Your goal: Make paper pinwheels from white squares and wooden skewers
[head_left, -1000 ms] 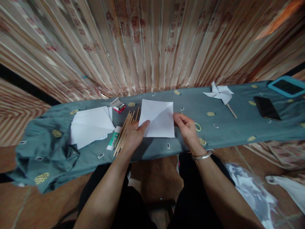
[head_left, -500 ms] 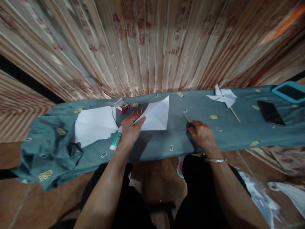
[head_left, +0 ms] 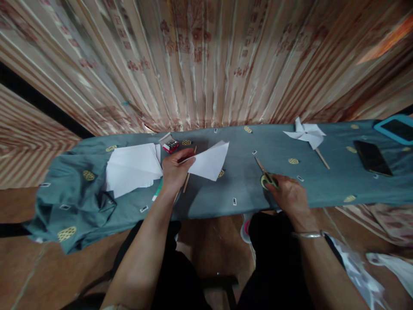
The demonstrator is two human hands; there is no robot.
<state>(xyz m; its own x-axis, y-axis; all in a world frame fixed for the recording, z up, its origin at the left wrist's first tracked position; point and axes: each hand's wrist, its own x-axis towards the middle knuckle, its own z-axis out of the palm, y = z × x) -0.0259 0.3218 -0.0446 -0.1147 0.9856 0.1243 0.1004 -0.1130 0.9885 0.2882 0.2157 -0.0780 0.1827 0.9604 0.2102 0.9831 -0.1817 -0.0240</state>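
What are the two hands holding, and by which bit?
The left hand pinches the white paper by its left end, between thumb and fingers. The right hand has the scissors by their green handles.

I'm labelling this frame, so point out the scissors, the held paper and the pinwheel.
Scissors [head_left: 265, 174], head view: where blades meet handles.
Held paper [head_left: 209, 162], head view: middle of the sheet.
Pinwheel [head_left: 307, 134], head view: near the centre of its vanes.

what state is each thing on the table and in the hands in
Sheet of paper, bent, pinched in the left hand
Scissors, in the right hand, blades look closed
Small box, open
Paper stack, loose, edges uneven
Pinwheel, assembled, lying down
Wooden sticks, lying, partly hidden
Phone, screen dark
Blue-framed device, screen dark
Glue stick, mostly hidden, cap unclear
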